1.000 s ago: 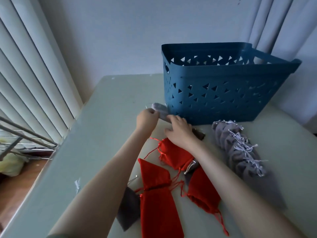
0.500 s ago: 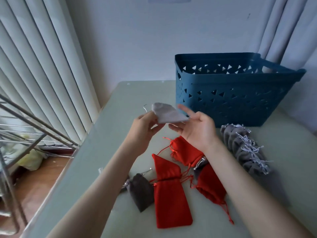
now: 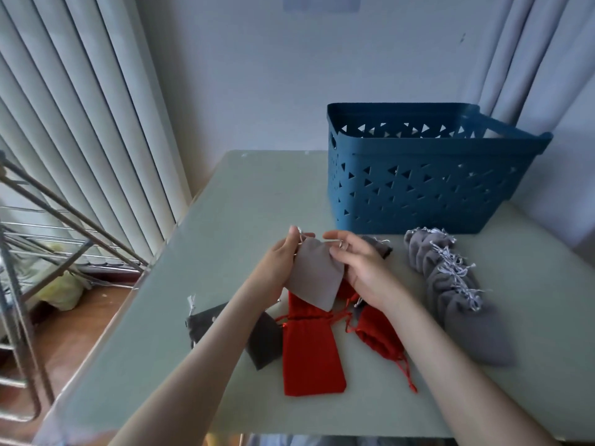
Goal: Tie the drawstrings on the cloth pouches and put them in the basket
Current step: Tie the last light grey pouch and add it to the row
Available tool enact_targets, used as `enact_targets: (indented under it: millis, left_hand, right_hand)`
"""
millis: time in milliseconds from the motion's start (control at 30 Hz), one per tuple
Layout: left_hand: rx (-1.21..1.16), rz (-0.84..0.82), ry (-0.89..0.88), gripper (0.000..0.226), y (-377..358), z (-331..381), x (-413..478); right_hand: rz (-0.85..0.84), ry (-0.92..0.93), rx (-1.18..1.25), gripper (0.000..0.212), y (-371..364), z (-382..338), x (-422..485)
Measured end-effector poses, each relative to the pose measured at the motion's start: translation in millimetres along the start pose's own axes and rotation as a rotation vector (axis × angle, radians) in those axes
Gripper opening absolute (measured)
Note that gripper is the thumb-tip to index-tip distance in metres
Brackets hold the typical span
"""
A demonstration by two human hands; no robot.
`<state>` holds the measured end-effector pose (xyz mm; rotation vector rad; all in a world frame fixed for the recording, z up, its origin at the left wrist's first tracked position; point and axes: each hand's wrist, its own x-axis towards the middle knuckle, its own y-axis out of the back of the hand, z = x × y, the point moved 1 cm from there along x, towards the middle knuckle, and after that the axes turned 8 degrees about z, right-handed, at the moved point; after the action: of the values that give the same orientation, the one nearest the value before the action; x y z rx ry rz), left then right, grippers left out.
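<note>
Across the pale green table [image 3: 225, 194], everything lies within easy reach of the person. At its far right stands the blue basket [image 3: 418, 188], open side up and just behind the work area, probably so a finished pouch can go in with one short reach. Just in front of it lies a row of grey pouches [image 3: 457, 294], overlapping, their mouths gathered and silver strings showing. It looks like a sorted batch, though I cannot tell whether they are knotted. Near the middle, red pouches [image 3: 309, 355] and a dark grey pouch [image 3: 262, 339] lie flat and loose, seemingly waiting their turn.

Above these, lifted clear of the table, hangs the light grey pouch [image 3: 317, 278], mouth turned away and bottom drooping toward the person. The left hand [image 3: 280, 262] pinches one top corner and the right hand [image 3: 357, 265], fingers curled, pinches the other. A silver drawstring [image 3: 335, 241] emerges at each grip. Holding both sides this way likely sets up drawing the mouth closed before knotting.
</note>
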<state>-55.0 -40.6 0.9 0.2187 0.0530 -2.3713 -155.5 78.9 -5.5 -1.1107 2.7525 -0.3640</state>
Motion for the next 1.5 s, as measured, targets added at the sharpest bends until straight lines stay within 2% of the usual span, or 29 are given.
enact_targets:
  millis: [167,367,500,600,767,900,1000,1100,1233,1400,1500]
  left_hand:
    - [-0.280,-0.113,-0.008,0.041,-2.1,-9.1,3.2]
    - [-0.402,-0.072,0.001,0.029,3.8,-16.1,19.1]
    - [-0.521,-0.102,0.046,0.023,3.2,-14.7,22.3]
    - [-0.492,-0.118,0.056,0.022,1.9,-12.5,20.4]
    - [-0.327,-0.034,0.069,0.019,7.7,-8.7,18.5]
    - [-0.318,-0.028,0.132,0.018,13.0,-5.1,16.4]
    - [-0.277,0.008,0.105,0.017,16.8,-6.2,17.0]
    - [-0.323,-0.009,0.118,0.017,18.3,-3.3,15.8]
    - [-0.502,-0.048,0.212,0.026,17.9,2.3,14.7]
    - [-0.552,-0.027,0.151,0.024,19.2,2.8,15.2]
    - [-0.531,0.043,0.122,0.019,21.6,0.4,17.7]
  right_hand:
    - [0.011,-0.009,-0.013,0.025,3.5,7.4,2.4]
    - [0.022,-0.044,0.044,0.016,4.1,9.6,11.2]
    - [0.066,-0.044,0.147,0.027,4.7,8.4,14.2]
    - [0.103,-0.048,0.206,0.024,5.1,8.5,14.0]
    - [0.157,-0.031,0.214,0.016,7.3,8.5,14.5]
    - [0.144,-0.037,0.221,0.013,5.4,6.6,12.6]
    - [0.116,-0.040,0.181,0.015,4.2,7.7,12.1]
    - [0.107,-0.046,0.149,0.019,5.2,8.6,11.7]
    - [0.085,-0.057,0.139,0.023,6.0,7.3,10.2]
    - [0.108,-0.075,0.210,0.013,5.0,5.8,10.4]
    - [0.159,-0.078,0.327,0.016,8.6,4.6,12.1]
